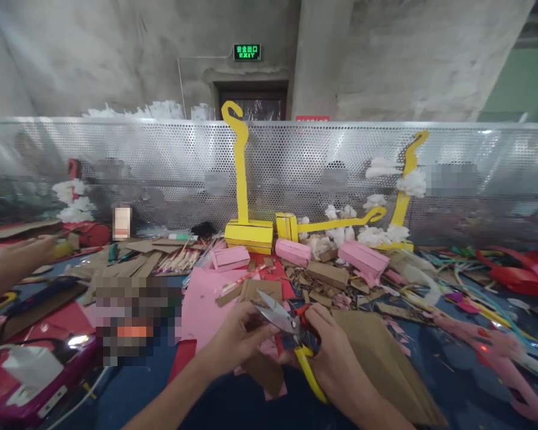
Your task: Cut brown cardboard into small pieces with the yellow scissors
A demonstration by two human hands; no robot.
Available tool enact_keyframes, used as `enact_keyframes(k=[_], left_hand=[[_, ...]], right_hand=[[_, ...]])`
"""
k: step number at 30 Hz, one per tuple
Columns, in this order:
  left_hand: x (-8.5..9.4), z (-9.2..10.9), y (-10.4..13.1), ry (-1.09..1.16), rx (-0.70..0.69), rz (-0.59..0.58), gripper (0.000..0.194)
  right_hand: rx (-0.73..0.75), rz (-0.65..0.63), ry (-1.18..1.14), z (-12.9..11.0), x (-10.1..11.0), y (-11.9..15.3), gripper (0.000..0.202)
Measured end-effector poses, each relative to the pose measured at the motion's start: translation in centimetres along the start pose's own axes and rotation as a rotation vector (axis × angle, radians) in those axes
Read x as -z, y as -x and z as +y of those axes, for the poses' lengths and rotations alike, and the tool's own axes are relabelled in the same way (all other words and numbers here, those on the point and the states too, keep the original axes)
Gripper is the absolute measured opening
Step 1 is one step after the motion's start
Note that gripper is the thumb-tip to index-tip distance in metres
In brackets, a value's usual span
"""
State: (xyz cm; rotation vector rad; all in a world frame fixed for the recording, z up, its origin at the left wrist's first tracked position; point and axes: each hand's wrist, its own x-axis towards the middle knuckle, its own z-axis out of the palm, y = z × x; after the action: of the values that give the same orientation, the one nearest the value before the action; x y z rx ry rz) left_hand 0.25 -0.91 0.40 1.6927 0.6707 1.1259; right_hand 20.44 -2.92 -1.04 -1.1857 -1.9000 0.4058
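Note:
My right hand (329,346) is wrapped round the handles of a pair of scissors (296,328), one handle red and one yellow. The blades are spread apart and point up to the left. Close to the blades, my left hand (240,334) has its fingers pinched together; what they hold is largely hidden. Below the hands hangs a brown cardboard piece (265,373) with bits of pink paper at its edge. Behind the hands are a sheet of pink paper (201,298) and a cardboard piece (262,289).
Yellow hooked shapes (241,179) rise at the back before a perforated metal screen (161,143). Pink boxes (363,260) and cardboard scraps (327,275) lie mid-table. A pink glue gun (488,343) lies right. Another person's hand (22,263) is at left.

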Motion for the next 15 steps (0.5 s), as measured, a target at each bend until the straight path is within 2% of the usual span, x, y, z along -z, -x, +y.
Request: enact_keyframes(k=[5, 10, 15], left_hand=[[-0.02, -0.13, 0.22, -0.078, -0.001, -0.077, 0.023], [0.00, -0.33, 0.09, -0.085, 0.017, -0.056, 0.023], [-0.11, -0.09, -0.09, -0.083, -0.017, -0.085, 0.022]], right_hand=[[0.000, -0.022, -0.011, -0.16, 0.00, 0.05, 0.022], [0.018, 0.012, 0.044, 0.10, 0.16, -0.12, 0.031], [0.012, 0.032, 0.053, -0.04, 0.37, -0.20, 0.034]])
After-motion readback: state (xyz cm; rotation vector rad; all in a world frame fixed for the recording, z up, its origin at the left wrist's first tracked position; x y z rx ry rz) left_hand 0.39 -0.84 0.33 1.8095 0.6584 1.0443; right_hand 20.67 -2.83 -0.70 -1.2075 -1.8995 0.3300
